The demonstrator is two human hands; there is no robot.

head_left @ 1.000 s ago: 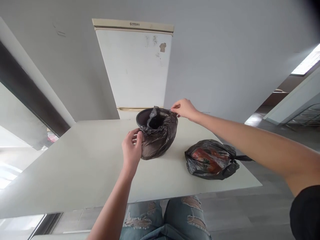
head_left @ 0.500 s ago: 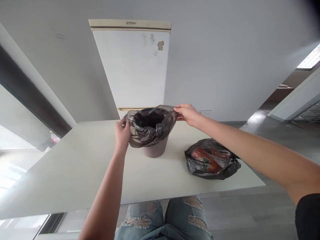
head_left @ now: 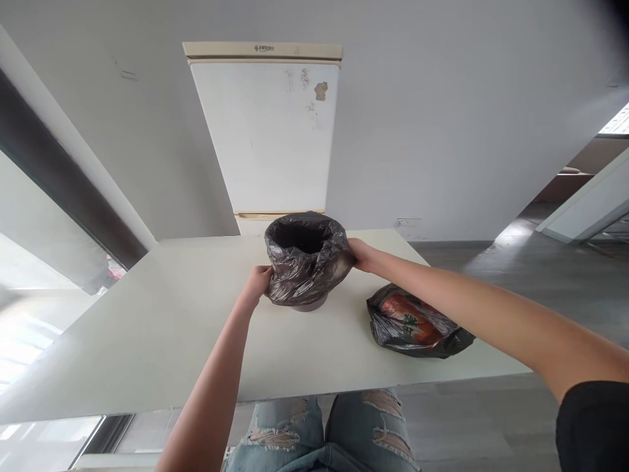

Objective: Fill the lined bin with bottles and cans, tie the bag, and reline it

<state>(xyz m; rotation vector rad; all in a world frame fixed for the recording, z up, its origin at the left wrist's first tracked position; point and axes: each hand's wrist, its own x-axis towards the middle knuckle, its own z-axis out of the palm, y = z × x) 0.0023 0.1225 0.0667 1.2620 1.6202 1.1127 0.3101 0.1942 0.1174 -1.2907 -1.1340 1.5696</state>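
Observation:
A small round bin (head_left: 308,303) stands on the white table (head_left: 147,328), lined with a dark plastic bag (head_left: 302,265) folded down over its rim. My left hand (head_left: 257,283) grips the bag's hem on the bin's left side, fingers closed. My right hand (head_left: 360,254) holds the hem on the right side, fingers tucked against the plastic. Only a strip of the bin's base shows below the bag. A tied black bag (head_left: 415,322) with red contents lies on the table to the right, apart from both hands.
A white fridge (head_left: 268,131) stands against the grey wall just behind the table. The table's near edge runs above my knees in torn jeans (head_left: 324,429). A window frame lies to the left, grey floor to the right.
Both hands have pulled the bag's opening down over the bin's rim, from rim height to the bin's sides. The bag now covers most of the bin.

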